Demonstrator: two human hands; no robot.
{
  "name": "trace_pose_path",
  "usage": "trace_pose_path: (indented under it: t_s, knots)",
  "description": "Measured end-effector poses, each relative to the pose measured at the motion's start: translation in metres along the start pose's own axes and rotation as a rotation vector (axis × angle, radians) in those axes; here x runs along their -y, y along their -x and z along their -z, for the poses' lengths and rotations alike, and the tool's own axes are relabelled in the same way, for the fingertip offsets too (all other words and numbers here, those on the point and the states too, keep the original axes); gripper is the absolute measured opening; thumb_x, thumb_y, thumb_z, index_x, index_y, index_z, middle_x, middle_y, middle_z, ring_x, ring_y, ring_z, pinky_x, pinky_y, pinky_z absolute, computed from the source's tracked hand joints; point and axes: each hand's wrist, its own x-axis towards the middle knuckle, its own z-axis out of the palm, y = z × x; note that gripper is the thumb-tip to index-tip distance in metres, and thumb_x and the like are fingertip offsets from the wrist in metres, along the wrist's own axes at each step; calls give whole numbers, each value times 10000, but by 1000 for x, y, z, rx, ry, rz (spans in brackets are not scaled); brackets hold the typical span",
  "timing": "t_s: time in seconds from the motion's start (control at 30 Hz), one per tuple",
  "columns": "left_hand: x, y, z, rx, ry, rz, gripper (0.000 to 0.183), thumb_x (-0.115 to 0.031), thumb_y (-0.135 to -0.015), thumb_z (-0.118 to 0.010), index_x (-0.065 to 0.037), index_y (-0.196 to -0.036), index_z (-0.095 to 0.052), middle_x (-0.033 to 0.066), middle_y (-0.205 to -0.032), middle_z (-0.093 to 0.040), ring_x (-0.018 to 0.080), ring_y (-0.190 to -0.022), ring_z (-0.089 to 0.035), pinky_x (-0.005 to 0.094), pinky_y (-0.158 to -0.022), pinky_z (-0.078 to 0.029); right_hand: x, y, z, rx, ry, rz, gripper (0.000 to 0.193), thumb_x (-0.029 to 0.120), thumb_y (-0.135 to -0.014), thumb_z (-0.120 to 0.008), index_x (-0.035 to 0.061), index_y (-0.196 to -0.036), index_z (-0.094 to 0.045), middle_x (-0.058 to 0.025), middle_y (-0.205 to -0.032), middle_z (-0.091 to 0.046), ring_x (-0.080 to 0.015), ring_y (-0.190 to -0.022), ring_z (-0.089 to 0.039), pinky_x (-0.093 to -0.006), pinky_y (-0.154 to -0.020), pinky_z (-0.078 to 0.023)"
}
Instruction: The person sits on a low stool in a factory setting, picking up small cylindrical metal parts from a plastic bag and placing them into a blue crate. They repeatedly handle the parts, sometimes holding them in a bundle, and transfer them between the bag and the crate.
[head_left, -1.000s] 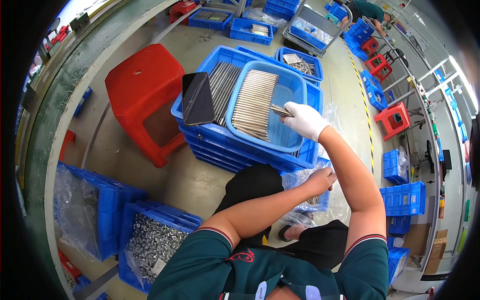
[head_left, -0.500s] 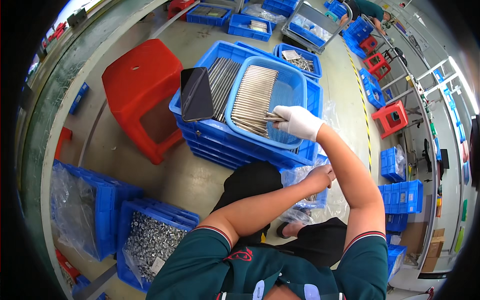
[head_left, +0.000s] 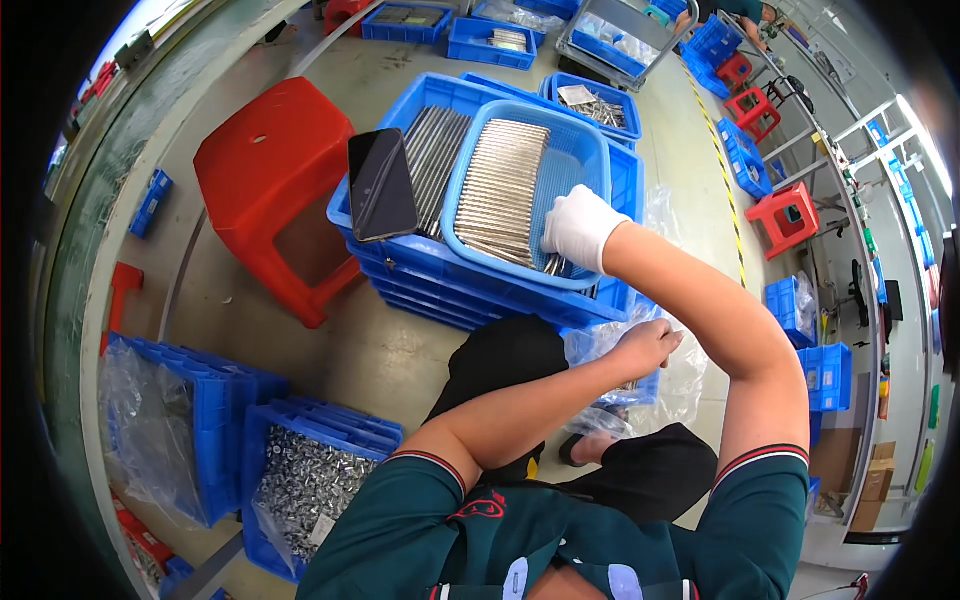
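Observation:
My right hand [head_left: 580, 231], in a white glove, is closed over the right part of a light-blue plastic basket [head_left: 601, 160]. Ends of short metal rods [head_left: 554, 265] show just below its curled fingers; the glove hides the rest of them. To its left, a row of shiny metal rods [head_left: 503, 190] lies side by side in the basket. My bare left hand [head_left: 648, 346] is closed above a clear plastic bag [head_left: 590, 348] in a blue crate; what its fingers hold, if anything, is hidden.
The basket stands on stacked blue crates [head_left: 430, 275], beside darker rods [head_left: 440, 160] and a black phone [head_left: 381, 185]. A red stool [head_left: 270, 150] stands left. Lower left, a crate holds small metal parts [head_left: 305, 485]. A person [head_left: 745, 22] bends over at the far right.
My right hand has moved slightly left and down into the basket, and the rods that stuck out of its fingers now show below it. My left hand has shifted slightly right.

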Motion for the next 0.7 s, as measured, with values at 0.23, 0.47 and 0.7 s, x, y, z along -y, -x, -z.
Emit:
trace_pose_path:
  t_s: [0.23,0.47,0.7]
  knots:
    - [-6,1,1,11,-8,31,383,-339,-902,-501,17,-782,-574,146,-635,-614,258,-620,-610,378,-646,-462,5,3,7,13,71,19,154,110,-775,-577,199,-813,-697,-19,-855,-642,-201,-892,-626,-347,-662,-476]
    - [-4,1,2,16,4,33,374,-335,-904,-505,13,-790,-579,139,-640,-615,255,-628,-609,378,-655,-459,5,13,16,20,-3,-46,186,114,-791,-566,201,-891,-696,-26,-874,-639,-214,-864,-640,-343,-663,-485]
    - [1,-1,-2,8,9,14,374,-337,-905,-509,14,-799,-583,133,-639,-614,249,-614,-605,368,-643,-462,1,17,3,-120,-169,-49,310,73,-782,-557,184,-1048,-672,-69,-916,-634,-255,-835,-654,-367,-678,-516]
